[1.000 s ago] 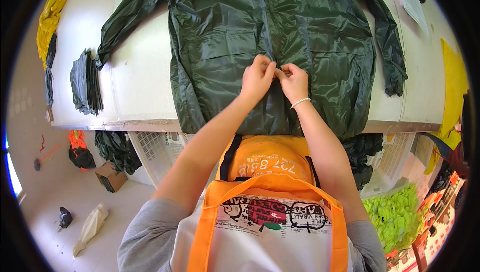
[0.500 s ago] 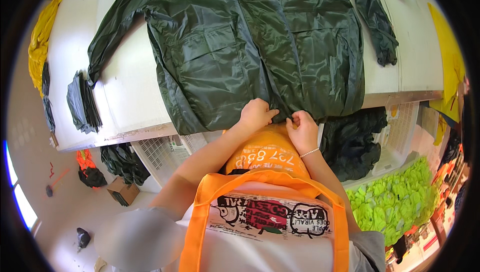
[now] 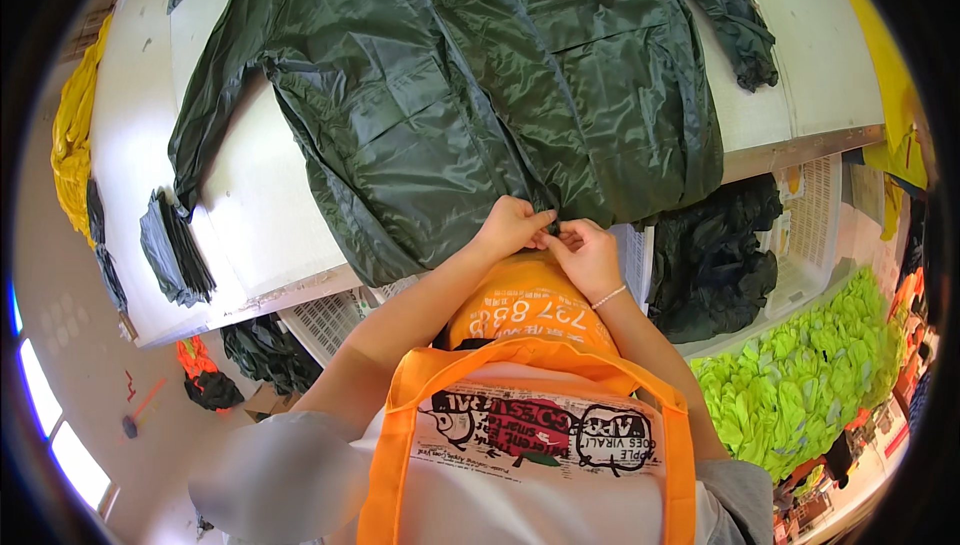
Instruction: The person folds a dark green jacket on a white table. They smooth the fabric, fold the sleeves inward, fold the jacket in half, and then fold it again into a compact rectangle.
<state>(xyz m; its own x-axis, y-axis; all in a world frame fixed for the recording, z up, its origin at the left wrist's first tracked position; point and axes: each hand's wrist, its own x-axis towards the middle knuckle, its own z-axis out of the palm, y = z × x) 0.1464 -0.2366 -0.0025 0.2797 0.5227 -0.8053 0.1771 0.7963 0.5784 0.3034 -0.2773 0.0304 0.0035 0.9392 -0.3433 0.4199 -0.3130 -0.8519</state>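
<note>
A dark green, shiny jacket [image 3: 400, 105] lies spread on the white table, its hem toward me and its sleeves out to both sides. At the bottom of its front opening, my left hand [image 3: 513, 226] pinches the hem corner between thumb and fingers. Close against it, my right hand [image 3: 587, 257] is closed on the same part of the jacket, fingertips almost touching the left thumb. Whatever small part lies between the fingertips is hidden. The front edges meet in a line running up the jacket's middle.
Folded dark fabric [image 3: 172, 250] lies on the white table [image 3: 255, 205] at left. Yellow fabric hangs over the table's left side [image 3: 75, 135]. Under the table edge stand white baskets [image 3: 805, 235] with dark garments [image 3: 712, 265]. A lime-green garment pile [image 3: 790, 385] is at right.
My right hand has moved left and closed in beside the left hand at the hem. The whole view has turned slightly, so the table and jacket appear shifted.
</note>
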